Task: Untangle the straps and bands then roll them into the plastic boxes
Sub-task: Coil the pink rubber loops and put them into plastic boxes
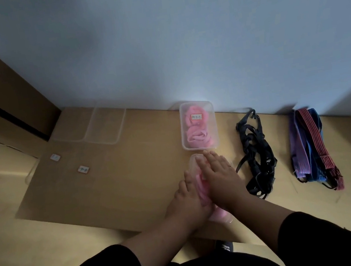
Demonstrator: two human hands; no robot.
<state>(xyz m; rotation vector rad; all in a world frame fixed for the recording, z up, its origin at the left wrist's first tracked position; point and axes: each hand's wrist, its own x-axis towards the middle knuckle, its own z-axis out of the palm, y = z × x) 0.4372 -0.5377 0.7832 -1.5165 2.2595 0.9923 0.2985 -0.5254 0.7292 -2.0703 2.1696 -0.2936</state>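
A clear plastic box (193, 160) holding rolled pink bands (202, 189) lies on the table in front of me. Both my hands rest flat on top of it with fingers stretched out. My left hand (188, 196) lies along the box's left side. My right hand (219, 177) covers its middle and right side, fingertips near the far rim. Just behind stands a second clear box (199, 126), filled with pink bands and bearing a small label on its lid. To the right lie a tangle of black straps (257, 157) and a bunch of striped blue, purple and red bands (310, 148).
Empty clear boxes or lids (106, 127) sit at the back left by the wall. Two small label tags (55, 157) (83, 169) lie on the brown table (121, 187). A wooden cabinet stands at the left, a pale wall behind. The table's front edge is near my arms.
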